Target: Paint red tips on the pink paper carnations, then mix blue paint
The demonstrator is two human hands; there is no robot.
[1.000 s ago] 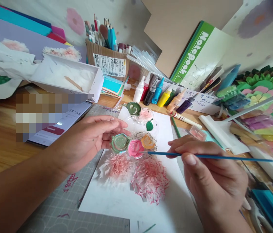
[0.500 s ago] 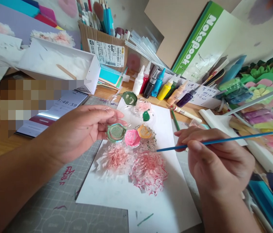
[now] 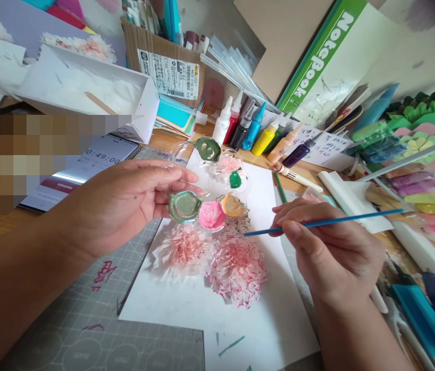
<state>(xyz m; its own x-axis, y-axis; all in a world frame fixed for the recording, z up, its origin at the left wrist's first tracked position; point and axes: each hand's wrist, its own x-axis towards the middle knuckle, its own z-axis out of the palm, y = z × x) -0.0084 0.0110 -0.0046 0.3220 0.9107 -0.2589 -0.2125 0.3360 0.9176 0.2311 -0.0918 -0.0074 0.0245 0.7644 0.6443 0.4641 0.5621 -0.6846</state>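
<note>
My left hand grips the edge of a clear paint palette, holding it over the white paper. Its wells carry dark green, green, muted green, yellow-orange and pink paint. Between the thumb and fingers of my right hand is a thin blue paintbrush. The brush points left, with its tip close to the palette's lower right side. Below lie two ruffled paper flowers: a pale pink one at left and one with darker pink edges at right.
Several paint bottles line the back of the desk. A phone lies left, near a white box. Beneath the paper is a grey cutting mat. Blue-handled tools sit at the right, with a green notebook behind.
My right hand and the paintbrush have shifted left, bringing the brush tip a little left and up. The palette stays in my left hand, almost unmoved.
</note>
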